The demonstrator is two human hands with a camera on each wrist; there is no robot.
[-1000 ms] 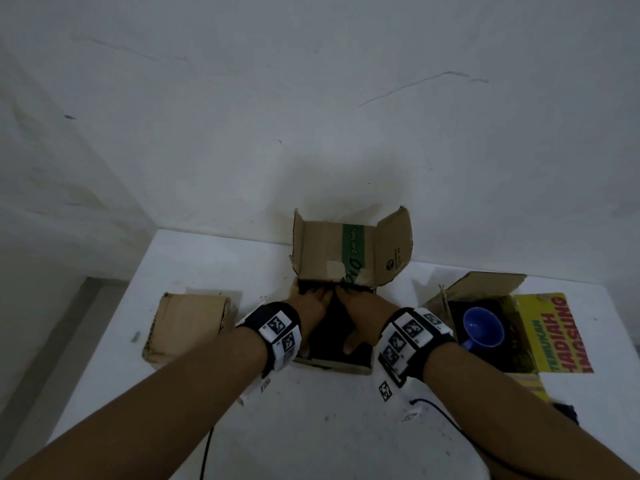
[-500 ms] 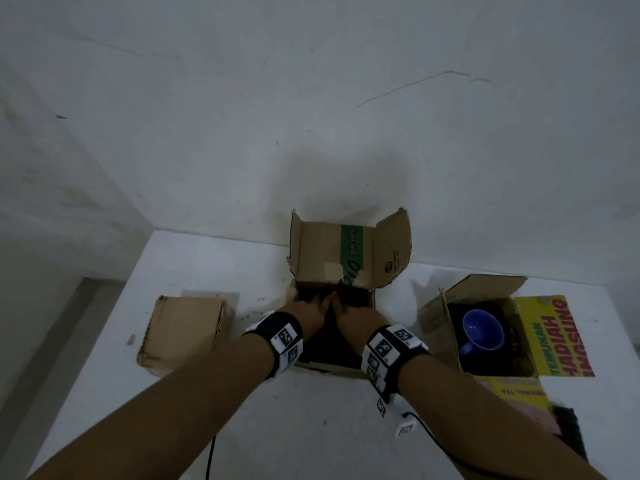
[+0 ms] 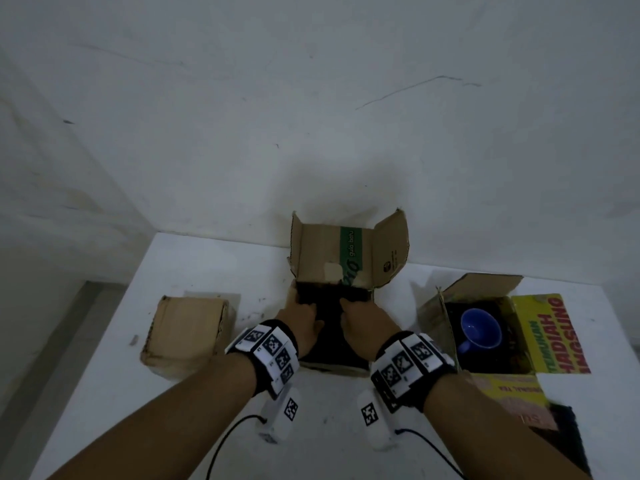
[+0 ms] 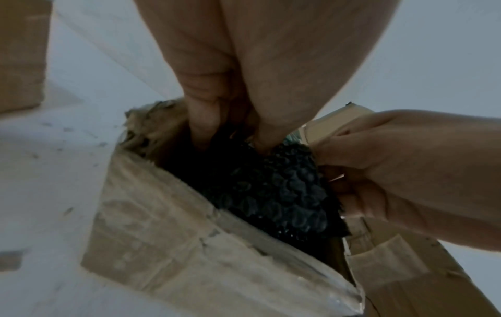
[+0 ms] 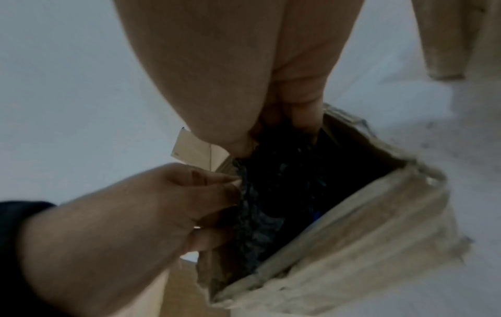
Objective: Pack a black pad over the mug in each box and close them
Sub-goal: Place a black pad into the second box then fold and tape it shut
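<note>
Pressing black pad [image 3: 332, 317] down into middle open box [image 3: 337, 367] on table [image 3: 194, 265]: left hand [image 3: 304, 322] and right hand [image 3: 360, 320] fingers pinching it; mug beneath hidden.

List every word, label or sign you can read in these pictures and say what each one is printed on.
"gula batu": green stripe on the middle box's raised flap.
"TEMUKAN HADIAH LANGSUNG", partly cut off: yellow flap of the right box, beside the blue mug.
Small red print on the right box's near flap: too blurred to read.
Round logo on the middle box's side flap: too small to read.
Wristband markers: patterns, no words.
</note>
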